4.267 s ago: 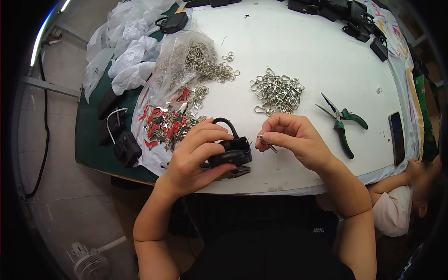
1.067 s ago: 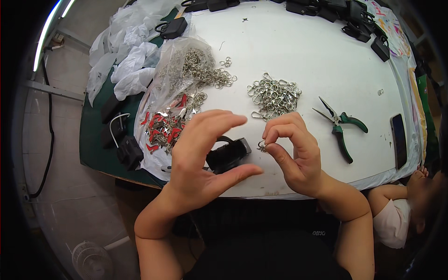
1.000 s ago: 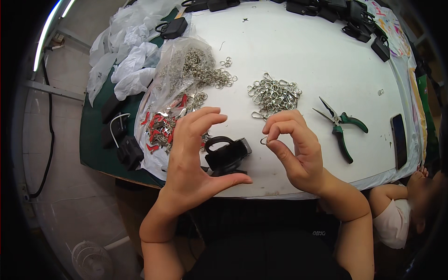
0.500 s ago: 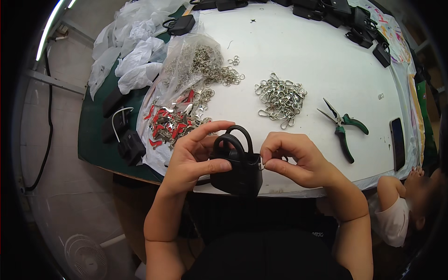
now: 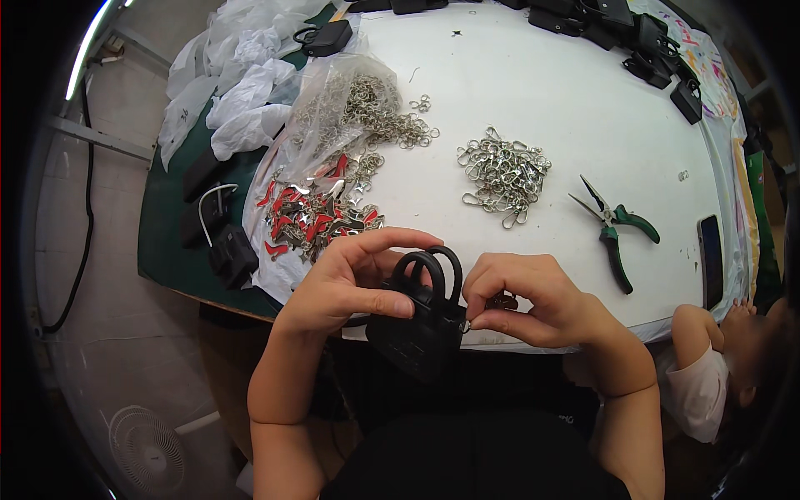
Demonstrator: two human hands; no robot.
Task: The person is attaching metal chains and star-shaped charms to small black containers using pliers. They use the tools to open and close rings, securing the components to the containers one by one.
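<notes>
A small black handbag [image 5: 410,340] with two looped handles is held at the table's near edge. My left hand [image 5: 354,279] grips its left side, thumb on the front and fingers behind the handles. At the bag's right upper corner, my right hand [image 5: 529,296] pinches a small silver metal fitting [image 5: 465,326] between thumb and forefinger. Something dark and shiny shows inside the curled right fingers, too hidden to name. Beyond the hands lie a heap of silver snap hooks [image 5: 504,177] and, to the left, a pile of red, black and silver charms [image 5: 312,218].
Green-handled pliers [image 5: 615,229] lie open on the white table [image 5: 567,100], near a phone [image 5: 710,260]. A clear bag of metal rings [image 5: 333,112] spills at left. More black bags [image 5: 583,21] line the far edge. A child [image 5: 704,375] stands at the right edge.
Both hands have lowered slightly toward me with the handbag. The bag has tilted, showing more of its front. My right fingers have turned a little, still pinching at its corner.
</notes>
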